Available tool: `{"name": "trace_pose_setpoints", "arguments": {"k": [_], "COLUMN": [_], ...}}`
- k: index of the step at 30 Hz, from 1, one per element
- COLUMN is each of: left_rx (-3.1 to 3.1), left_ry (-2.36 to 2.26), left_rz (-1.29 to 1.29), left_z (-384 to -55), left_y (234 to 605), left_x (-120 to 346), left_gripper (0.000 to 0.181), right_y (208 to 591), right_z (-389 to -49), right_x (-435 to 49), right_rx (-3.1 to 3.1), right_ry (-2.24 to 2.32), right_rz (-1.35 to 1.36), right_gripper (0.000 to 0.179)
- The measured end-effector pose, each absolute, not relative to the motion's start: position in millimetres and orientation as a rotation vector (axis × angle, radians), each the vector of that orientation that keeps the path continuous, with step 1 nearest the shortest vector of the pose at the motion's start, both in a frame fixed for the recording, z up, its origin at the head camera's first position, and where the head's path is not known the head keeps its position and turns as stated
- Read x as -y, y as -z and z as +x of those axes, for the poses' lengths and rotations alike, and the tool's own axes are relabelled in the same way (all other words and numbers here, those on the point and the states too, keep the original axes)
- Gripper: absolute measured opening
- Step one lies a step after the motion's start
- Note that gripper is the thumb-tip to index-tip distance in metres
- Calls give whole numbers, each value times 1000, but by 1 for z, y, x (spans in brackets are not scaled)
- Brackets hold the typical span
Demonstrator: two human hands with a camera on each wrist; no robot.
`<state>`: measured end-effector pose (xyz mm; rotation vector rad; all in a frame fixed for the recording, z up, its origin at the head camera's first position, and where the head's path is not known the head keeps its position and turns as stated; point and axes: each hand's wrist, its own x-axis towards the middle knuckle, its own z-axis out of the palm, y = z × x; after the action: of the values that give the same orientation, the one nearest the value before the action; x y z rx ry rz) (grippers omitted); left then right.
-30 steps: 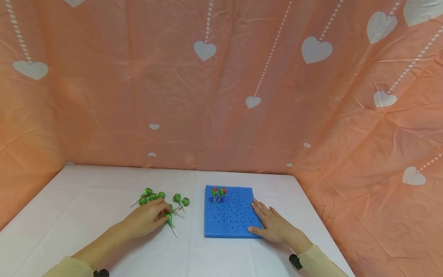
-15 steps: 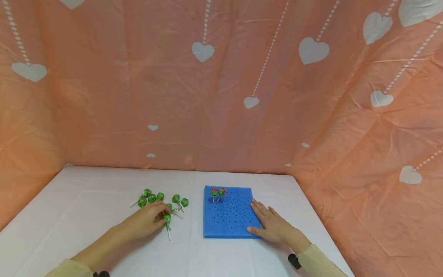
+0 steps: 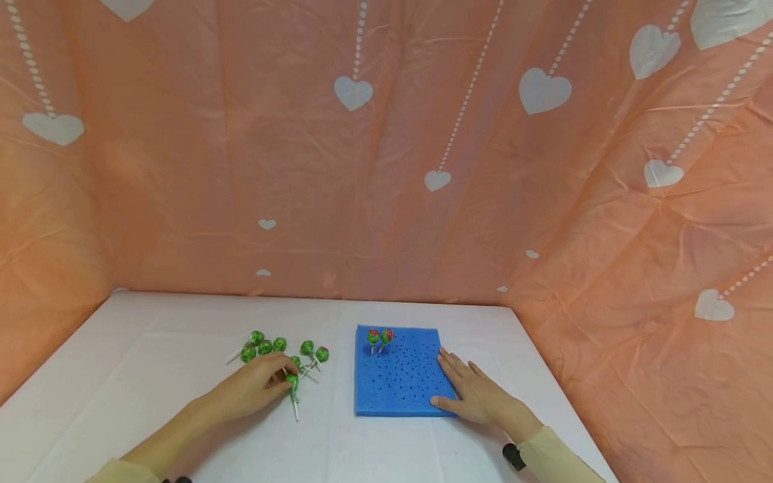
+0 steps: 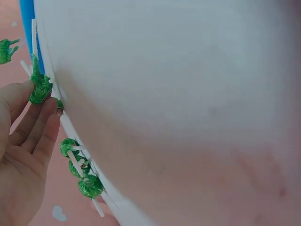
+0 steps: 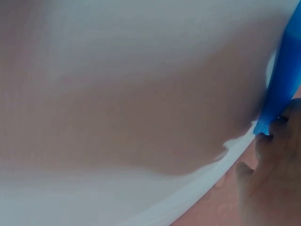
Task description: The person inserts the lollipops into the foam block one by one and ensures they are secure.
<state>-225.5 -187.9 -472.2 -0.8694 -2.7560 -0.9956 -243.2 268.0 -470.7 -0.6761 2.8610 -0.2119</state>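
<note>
My left hand pinches a green-wrapped lollipop by its head between thumb and fingers; its white stick points toward me. The left wrist view shows this lollipop at the fingertips. Several more green lollipops lie loose around that hand on the white table. On the right, a blue foam block dotted with small holes has two lollipops standing in its far left corner. My right hand rests with spread, straight fingers on the block's right edge. In the right wrist view, fingers touch the foam's side.
A white cloth covers the table. Behind it and at both sides hangs an orange curtain with white hearts. Two lollipops lie between the left hand and the foam block.
The stick of the pinched lollipop has swung from slanting right to pointing almost straight toward me. The right hand stays on the foam block.
</note>
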Motion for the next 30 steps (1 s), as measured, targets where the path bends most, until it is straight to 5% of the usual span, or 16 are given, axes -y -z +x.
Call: {"name": "trace_pose_setpoints", "arguments": {"k": [30], "left_rx": [2559], "left_ry": [1201], "left_rz": [-813], "left_z": [-237], "left_y": [453], "left_x": [140], "left_gripper": [22], "right_y": [469], "right_z": [-241], "right_x": [-267], "right_rx": [-2870], "right_ry": [207], "right_rz": [-699], "right_gripper": [93]}}
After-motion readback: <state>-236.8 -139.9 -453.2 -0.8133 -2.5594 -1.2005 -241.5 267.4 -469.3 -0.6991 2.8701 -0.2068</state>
